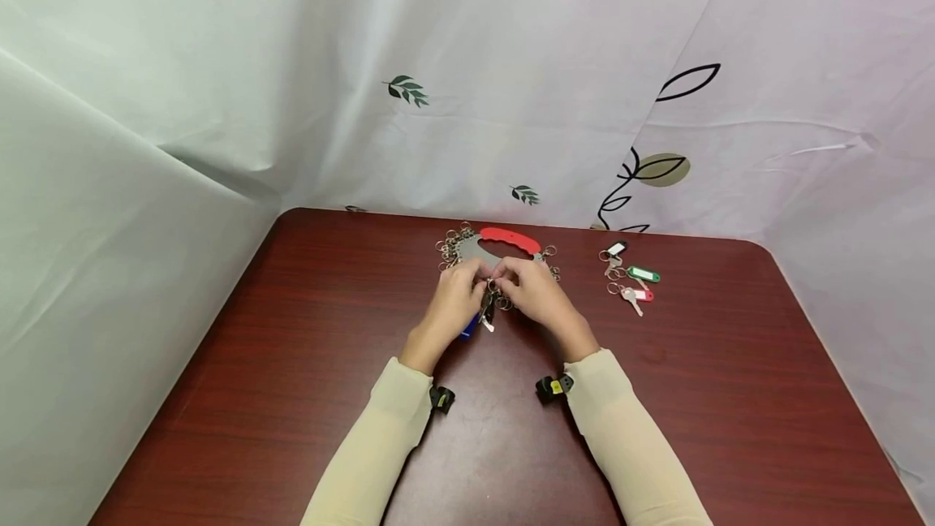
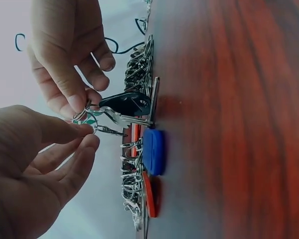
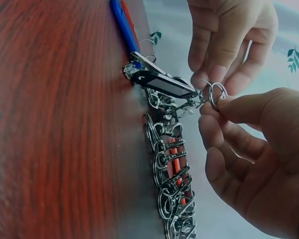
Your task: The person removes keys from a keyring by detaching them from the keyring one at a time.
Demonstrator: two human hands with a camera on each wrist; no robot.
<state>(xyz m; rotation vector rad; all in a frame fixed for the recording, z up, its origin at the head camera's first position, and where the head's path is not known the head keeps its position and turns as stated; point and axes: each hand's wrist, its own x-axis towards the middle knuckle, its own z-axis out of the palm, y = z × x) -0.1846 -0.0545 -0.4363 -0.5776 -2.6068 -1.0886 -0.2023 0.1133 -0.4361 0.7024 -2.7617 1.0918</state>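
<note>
Fingertips of my left hand (image 1: 454,299) and right hand (image 1: 533,292) meet at a small metal split ring (image 3: 211,94), which both pinch. From the ring hang a black key tag (image 3: 164,85) with a pale label window and a silver key (image 1: 488,324). Behind and under the hands lies a curved grey metal key holder (image 1: 471,250) with a red grip (image 1: 511,239); many clips and rings line its edge. A blue tag (image 2: 153,152) hangs at the holder's near side. Fingers partly hide the ring, so its exact link to a clip is unclear.
Right of the holder lie loose keys on rings with a black tag (image 1: 617,249), a green tag (image 1: 644,274) and a red tag (image 1: 644,295). The dark red wooden table (image 1: 292,364) is bordered by pale fabric (image 1: 453,144) at the back and sides.
</note>
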